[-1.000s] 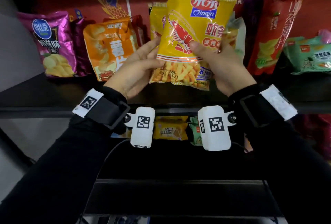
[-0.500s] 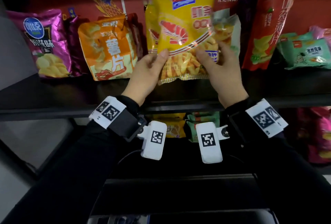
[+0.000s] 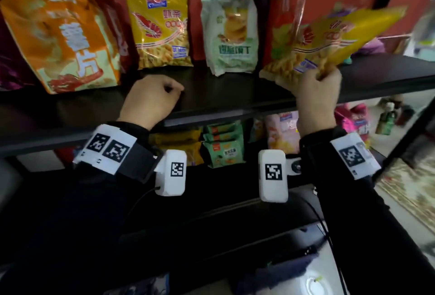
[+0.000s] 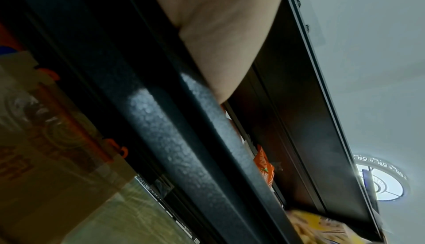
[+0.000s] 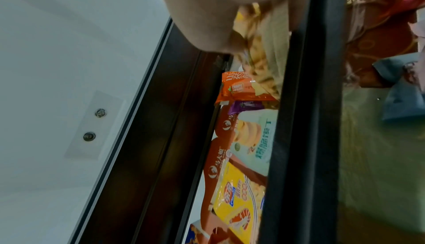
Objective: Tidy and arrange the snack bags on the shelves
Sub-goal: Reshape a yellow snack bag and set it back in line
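Observation:
My right hand [image 3: 323,75] grips the lower corner of a yellow shrimp-stick bag [image 3: 334,40], which tilts to the right over the shelf's right part, in front of a tall red bag [image 3: 289,12]. In the right wrist view the same yellow bag [image 5: 260,48] shows crumpled under my palm. My left hand [image 3: 173,91] rests on the black shelf [image 3: 235,99] with fingers curled and holds nothing. A second yellow shrimp-stick bag [image 3: 160,19] stands upright at the back. To its right stands a pale green bag [image 3: 230,33]; an orange chip bag [image 3: 63,38] is on its left.
The lower shelf holds yellow packs [image 3: 186,139], green packs [image 3: 223,151] and a pink bag [image 3: 282,129]. A patterned rug [image 3: 412,188] lies on the floor at the right. The shelf's front rail [image 4: 172,129] fills the left wrist view under my palm.
Both hands held the yellow bag in front of the shelf's middle. My left hand has let go and dropped onto the shelf; my right hand has carried the bag rightward, tilted.

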Tool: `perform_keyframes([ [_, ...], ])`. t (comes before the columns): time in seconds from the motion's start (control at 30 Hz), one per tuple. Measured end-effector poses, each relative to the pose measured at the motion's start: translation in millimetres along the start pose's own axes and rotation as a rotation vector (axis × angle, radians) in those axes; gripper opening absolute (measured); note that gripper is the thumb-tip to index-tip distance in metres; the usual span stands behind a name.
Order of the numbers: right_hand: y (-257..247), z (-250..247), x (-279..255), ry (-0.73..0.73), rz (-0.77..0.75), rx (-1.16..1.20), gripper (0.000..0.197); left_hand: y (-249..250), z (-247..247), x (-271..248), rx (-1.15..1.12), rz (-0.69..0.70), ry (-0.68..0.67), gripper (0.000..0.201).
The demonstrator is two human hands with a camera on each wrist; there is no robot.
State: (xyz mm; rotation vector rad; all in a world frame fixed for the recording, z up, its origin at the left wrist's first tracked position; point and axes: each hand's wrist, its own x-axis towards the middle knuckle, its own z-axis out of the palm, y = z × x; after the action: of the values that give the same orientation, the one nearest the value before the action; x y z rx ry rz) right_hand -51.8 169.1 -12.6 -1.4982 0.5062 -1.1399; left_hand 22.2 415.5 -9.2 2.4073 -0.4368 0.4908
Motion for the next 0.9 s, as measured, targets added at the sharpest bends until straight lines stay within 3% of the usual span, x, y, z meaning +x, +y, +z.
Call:
perform_keyframes([
  [0.07,-3,2,5,-0.091,0.051,-0.105,0.041,1,0,-1,0.006,0.001,0.004,0.02],
  [0.13,-6,1,2,-0.091,0.07,-0.272,0.061,2,-1,-2,0.012,-0.001,0.0,0.02],
  [0.2,-11,-1,-5,-0.024,-0.091,-0.396,0.076,3,-1,-2,0.011,-0.005,-0.005,0.02],
  [0.3,-10,5,-8,-0.12,-0.268,-0.605,0.067,2,-1,-3,-0.005,-0.007,-0.013,0.02],
  [0.37,-5,11,-6,-0.238,-0.223,-0.723,0.06,2,-2,-4,-0.015,-0.007,-0.022,0.02],
  [0.47,1,16,-2,-0.309,-0.162,-0.813,0.065,3,-4,-4,-0.022,-0.017,-0.053,0.02],
  [0.57,-1,21,-4,-0.258,-0.197,-0.811,0.067,1,-5,-3,-0.037,-0.022,-0.068,0.019],
  [0.7,-12,43,-21,-0.183,-0.59,-0.608,0.042,2,-5,-3,-0.043,-0.044,-0.065,0.018],
  [0.8,-18,76,-30,-0.44,-0.672,-0.4,0.026,2,-6,1,-0.131,-0.11,-0.088,0.015],
  [0.9,-15,98,-30,-0.683,-0.691,-0.441,0.02,5,-21,11,-0.376,-0.21,-0.077,0.014],
])
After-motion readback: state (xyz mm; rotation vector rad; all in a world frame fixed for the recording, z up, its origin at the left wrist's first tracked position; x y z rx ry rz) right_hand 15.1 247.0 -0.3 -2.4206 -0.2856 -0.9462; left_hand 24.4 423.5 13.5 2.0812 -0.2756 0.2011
